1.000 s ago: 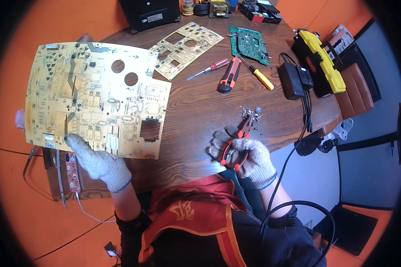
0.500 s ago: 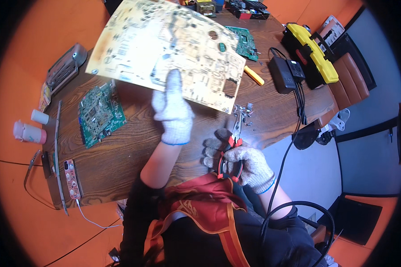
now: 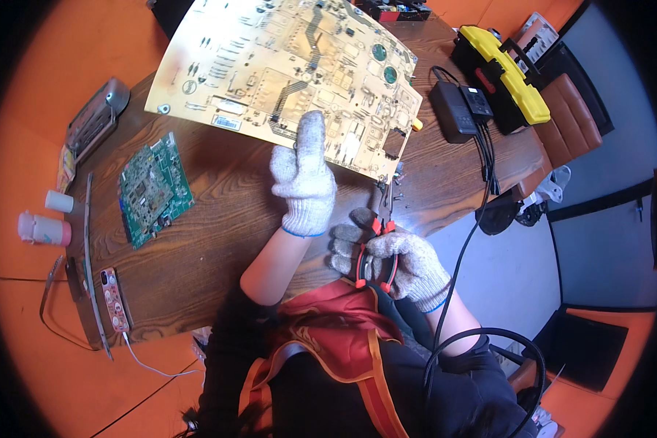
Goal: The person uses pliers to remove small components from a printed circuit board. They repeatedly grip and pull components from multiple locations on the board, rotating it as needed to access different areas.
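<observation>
Swung up from ten toward eleven o'clock, your circuit board [image 3: 259, 77] uncovers the green board [image 3: 153, 193] at nine and brings its lower corner near the pliers [image 3: 389, 227]. Your left hand [image 3: 306, 179] clamps its edge, thumb along its face; your right hand [image 3: 412, 266] curls round their handles at four.

The tan circuit board [image 3: 288, 77] bears a label [image 3: 226, 123] (print unreadably small).

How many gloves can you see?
2: one glove on the left hand, which grips the yellow board; another glove on the right hand, holding the pliers. The board hides part of the table, so others could be behind it.
</observation>
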Action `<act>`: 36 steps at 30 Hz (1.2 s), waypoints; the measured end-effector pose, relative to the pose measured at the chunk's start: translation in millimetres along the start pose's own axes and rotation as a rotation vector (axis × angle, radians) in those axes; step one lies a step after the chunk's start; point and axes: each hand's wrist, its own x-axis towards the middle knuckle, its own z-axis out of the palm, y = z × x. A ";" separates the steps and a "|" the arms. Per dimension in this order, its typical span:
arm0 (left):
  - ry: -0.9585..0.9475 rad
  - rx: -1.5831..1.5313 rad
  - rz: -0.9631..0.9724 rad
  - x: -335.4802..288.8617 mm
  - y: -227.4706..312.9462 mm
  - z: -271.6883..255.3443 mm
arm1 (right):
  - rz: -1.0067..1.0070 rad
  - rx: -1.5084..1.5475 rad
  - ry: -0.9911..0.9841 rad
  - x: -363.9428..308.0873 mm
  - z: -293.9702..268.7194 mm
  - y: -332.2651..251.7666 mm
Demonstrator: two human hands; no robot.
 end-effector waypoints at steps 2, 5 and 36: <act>-0.209 -0.049 -0.227 0.5 2.2 -3.6 | 0.013 -0.016 0.004 0.0 0.0 0.3; -0.310 0.074 -0.264 2.5 5.5 -5.7 | 0.033 -0.039 0.007 -3.6 2.3 0.9; -0.218 0.772 0.544 -77.7 -61.4 92.1 | -0.725 -0.408 0.000 14.4 60.9 -8.9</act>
